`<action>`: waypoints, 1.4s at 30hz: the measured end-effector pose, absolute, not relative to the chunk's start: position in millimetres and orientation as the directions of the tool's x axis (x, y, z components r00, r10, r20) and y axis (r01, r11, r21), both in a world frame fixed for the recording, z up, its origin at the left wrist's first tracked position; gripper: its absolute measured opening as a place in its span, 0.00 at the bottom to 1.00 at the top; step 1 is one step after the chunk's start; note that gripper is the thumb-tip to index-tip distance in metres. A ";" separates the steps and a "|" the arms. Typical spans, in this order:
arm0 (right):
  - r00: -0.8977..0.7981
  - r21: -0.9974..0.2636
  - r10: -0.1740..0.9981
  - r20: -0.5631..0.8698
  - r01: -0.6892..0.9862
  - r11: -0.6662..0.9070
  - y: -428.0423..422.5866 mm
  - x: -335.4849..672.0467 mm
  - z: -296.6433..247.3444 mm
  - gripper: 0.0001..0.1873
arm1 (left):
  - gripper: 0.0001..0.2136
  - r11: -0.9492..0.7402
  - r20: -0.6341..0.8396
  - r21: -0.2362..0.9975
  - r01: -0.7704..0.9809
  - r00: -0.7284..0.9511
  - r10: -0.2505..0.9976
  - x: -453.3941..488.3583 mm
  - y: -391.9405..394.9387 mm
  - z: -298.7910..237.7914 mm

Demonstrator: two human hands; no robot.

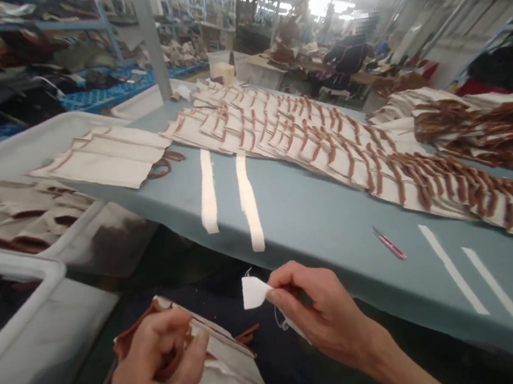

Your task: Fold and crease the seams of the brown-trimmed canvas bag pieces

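Note:
My left hand (pixel 154 366) grips a stack of cream fabric pieces with brown trim (pixel 227 366) that rests on my lap below the table edge. My right hand (pixel 321 306) pinches a small white scrap of fabric (pixel 253 292) between thumb and fingers, with a thin thread hanging under it. Both hands are close together, in front of the blue-grey table (pixel 317 222).
Long overlapping rows of cream pieces with brown straps (pixel 325 139) cover the table's far side. White tape strips (pixel 249 202) and pink thread snips (pixel 389 243) lie on the table. White bins (pixel 17 280) with more pieces stand at left. A person (pixel 352 53) works in the background.

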State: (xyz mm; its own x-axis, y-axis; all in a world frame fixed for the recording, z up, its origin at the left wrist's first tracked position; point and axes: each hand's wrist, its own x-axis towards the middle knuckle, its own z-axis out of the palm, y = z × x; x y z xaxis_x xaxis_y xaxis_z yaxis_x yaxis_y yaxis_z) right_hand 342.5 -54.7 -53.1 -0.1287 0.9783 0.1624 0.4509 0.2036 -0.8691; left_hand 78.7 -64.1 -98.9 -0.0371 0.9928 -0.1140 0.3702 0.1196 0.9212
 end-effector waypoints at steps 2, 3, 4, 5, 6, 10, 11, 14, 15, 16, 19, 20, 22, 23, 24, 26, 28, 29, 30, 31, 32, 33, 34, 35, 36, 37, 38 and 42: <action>-0.188 -0.898 0.976 0.112 0.401 0.180 -59.8 322.1 -54.5 0.11 | 0.18 0.178 -0.187 0.942 0.285 0.007 0.982 85.8 -62.2 -85.0; -0.207 -0.911 0.974 0.088 0.380 0.163 -61.7 313.3 -55.2 0.11 | 0.18 0.207 -0.221 0.948 0.243 0.028 0.975 88.2 -61.8 -79.5; -0.221 -0.923 0.973 0.060 0.360 0.138 -63.2 305.5 -55.8 0.11 | 0.18 0.236 -0.250 0.951 0.202 0.051 0.967 89.4 -62.1 -75.1; -0.234 -0.934 0.972 0.027 0.341 0.108 -64.4 298.6 -56.1 0.11 | 0.18 0.260 -0.275 0.951 0.164 0.071 0.959 89.2 -63.0 -72.0; -0.247 -0.945 0.969 -0.011 0.320 0.071 -65.4 292.6 -56.2 0.11 | 0.19 0.284 -0.296 0.950 0.129 0.089 0.951 87.8 -64.4 -69.9; -0.324 -0.971 0.920 -0.219 0.165 -0.173 -67.0 276.3 -57.3 0.20 | 0.20 0.339 -0.342 0.940 0.048 0.141 0.929 76.6 -69.9 -69.6; -0.355 -0.964 0.896 -0.267 0.109 -0.243 -67.0 273.7 -58.6 0.23 | 0.19 0.337 -0.340 0.940 0.043 0.151 0.928 73.8 -70.3 -70.9; -0.444 -0.910 0.824 -0.352 -0.044 -0.413 -67.2 268.3 -64.6 0.33 | 0.11 0.271 -0.275 0.961 0.049 0.229 0.934 67.5 -69.6 -77.0; -0.459 -0.892 0.809 -0.367 -0.072 -0.446 -67.3 267.2 -66.6 0.34 | 0.11 0.254 -0.257 0.966 0.047 0.253 0.933 66.1 -69.5 -79.4; -0.467 -0.880 0.799 -0.379 -0.084 -0.467 -67.5 266.5 -68.0 0.35 | 0.11 0.245 -0.247 0.969 0.041 0.268 0.931 64.9 -69.6 -81.6; -0.456 -0.903 0.813 -0.363 -0.042 -0.427 -68.1 265.4 -68.1 0.36 | 0.13 0.255 -0.250 0.967 0.018 0.279 0.927 63.2 -70.8 -85.1; -0.445 -0.925 0.831 -0.333 -0.015 -0.379 -68.3 265.0 -66.8 0.37 | 0.13 0.255 -0.248 0.967 0.015 0.285 0.926 63.3 -70.9 -84.9; -0.416 -0.958 0.867 -0.274 0.033 -0.287 -68.7 263.5 -63.8 0.39 | 0.15 0.255 -0.249 0.967 0.017 0.292 0.923 64.5 -70.1 -82.5; -0.394 -0.965 0.882 -0.257 0.056 -0.257 -68.9 262.1 -62.7 0.39 | 0.15 0.259 -0.254 0.966 0.018 0.286 0.924 65.5 -69.2 -80.9; -0.366 -0.967 0.895 -0.256 0.079 -0.244 -69.0 260.2 -62.3 0.38 | 0.15 0.262 -0.257 0.965 0.019 0.278 0.926 66.7 -68.2 -79.6; -0.290 -0.962 0.918 -0.270 0.132 -0.241 -69.3 254.9 -63.8 0.33 | 0.14 0.255 -0.250 0.967 0.018 0.281 0.927 68.7 -67.1 -79.2; -0.205 -0.961 0.943 -0.262 0.141 -0.236 -69.4 248.0 -68.7 0.27 | 0.16 0.252 -0.238 0.968 -0.006 0.304 0.922 69.2 -68.2 -83.5; -0.179 -0.964 0.949 -0.259 0.106 -0.243 -69.6 244.3 -72.4 0.26 | 0.17 0.256 -0.238 0.966 -0.023 0.304 0.923 68.5 -69.8 -87.4; -0.165 -0.964 0.950 -0.264 0.044 -0.261 -69.9 240.5 -76.7 0.26 | 0.18 0.265 -0.243 0.963 -0.044 0.283 0.928 67.2 -71.8 -92.2; -0.166 -0.957 0.945 -0.281 -0.030 -0.290 -70.4 236.9 -81.6 0.27 | 0.20 0.277 -0.253 0.959 -0.065 0.247 0.935 65.4 -74.2 -97.4; -0.174 -0.940 0.936 -0.305 -0.101 -0.325 -71.1 233.4 -87.0 0.29 | 0.22 0.289 -0.267 0.953 -0.085 0.209 0.941 63.2 -76.7 -102.8; -0.184 -0.920 0.926 -0.330 -0.156 -0.359 -72.1 230.1 -92.9 0.31 | 0.23 0.299 -0.280 0.949 -0.098 0.177 0.944 60.7 -79.3 -107.9; -0.188 -0.903 0.917 -0.351 -0.191 -0.385 -73.5 227.1 -99.2 0.33 | 0.25 0.301 -0.285 0.948 -0.099 0.152 0.947 58.1 -81.8 -112.6; -0.185 -0.891 0.911 -0.368 -0.211 -0.402 -75.2 224.4 -105.9 0.34 | 0.27 0.298 -0.285 0.951 -0.083 0.142 0.948 55.4 -84.1 -116.7; -0.179 -0.883 0.908 -0.380 -0.222 -0.413 -77.1 222.0 -112.7 0.35 | 0.28 0.289 -0.280 0.956 -0.048 0.141 0.949 52.6 -86.2 -120.0; -0.176 -0.877 0.904 -0.390 -0.229 -0.423 -79.1 220.1 -119.4 0.35 | 0.29 0.273 -0.271 0.962 0.005 0.137 0.953 49.8 -88.0 -122.6; -0.179 -0.871 0.899 -0.399 -0.231 -0.433 -80.9 218.8 -125.8 0.35 | 0.30 0.247 -0.254 0.967 0.064 0.131 0.958 47.0 -89.4 -124.5; -0.175 -0.879 0.897 -0.407 -0.193 -0.436 -83.7 222.9 -142.3 0.35 | 0.24 0.137 -0.193 0.962 0.235 0.234 0.953 35.4 -90.7 -125.2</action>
State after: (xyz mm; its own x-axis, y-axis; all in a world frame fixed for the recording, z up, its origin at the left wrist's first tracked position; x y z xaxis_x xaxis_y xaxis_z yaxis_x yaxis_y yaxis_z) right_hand 222.9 -83.7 -142.3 -0.1747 0.8966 -0.4069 -0.1930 -0.4364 -0.8788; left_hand 35.4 -90.7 -125.2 0.2341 0.9529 -0.1927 0.2346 0.1370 0.9624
